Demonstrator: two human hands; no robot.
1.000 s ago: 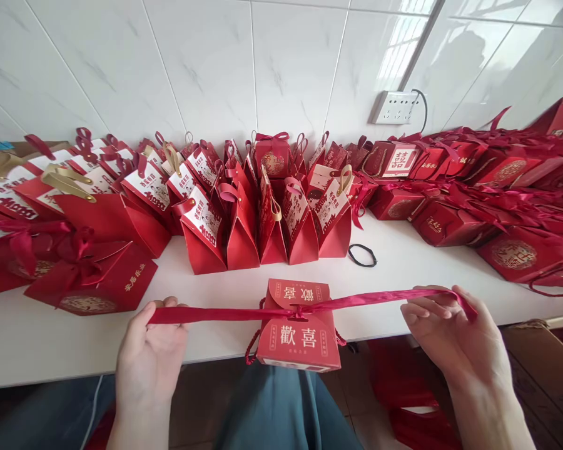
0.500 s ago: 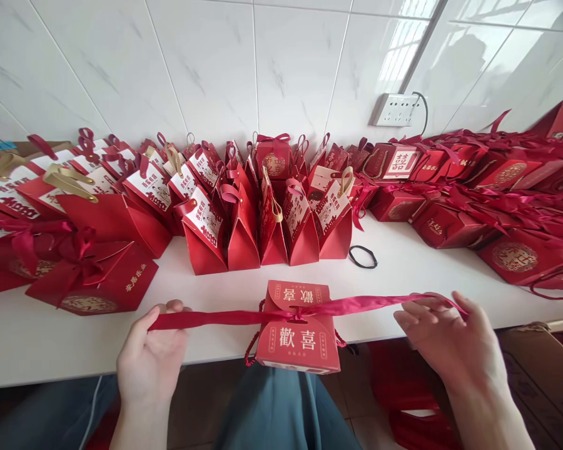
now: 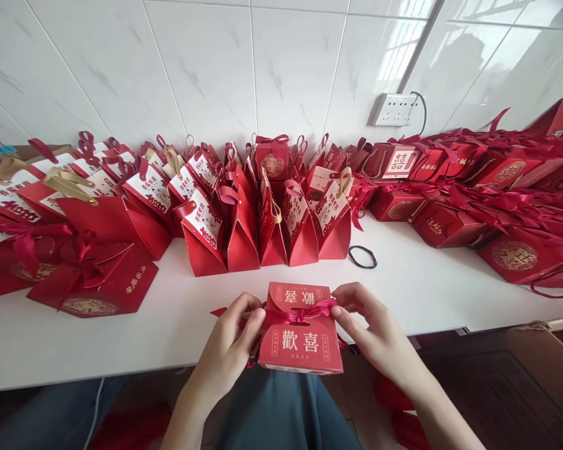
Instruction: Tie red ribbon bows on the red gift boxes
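A red gift box (image 3: 300, 350) with pale characters on its flaps sits at the table's front edge, partly over it. Across its top runs a dark pink ribbon (image 3: 304, 312), knotted at the slot in the middle. My left hand (image 3: 239, 331) pinches the ribbon at the box's left side, with a ribbon end poking out behind the fingers. At the right side, my right hand (image 3: 361, 315) holds the other length of ribbon between thumb and fingers. Twisted red cords hang at both sides of the box, mostly covered by my hands.
Several upright red gift boxes (image 3: 248, 240) stand behind, in front of a tiled wall. Bow-tied boxes (image 3: 94, 281) sit at the left, and more are piled at the right (image 3: 516, 256). A black loop (image 3: 363, 257) lies on the white table (image 3: 182, 325). A cardboard box (image 3: 511, 375) stands below right.
Both hands have come inward from the stretched ribbon ends to the box's sides. The ribbon is no longer pulled out wide. The box has hardly moved.
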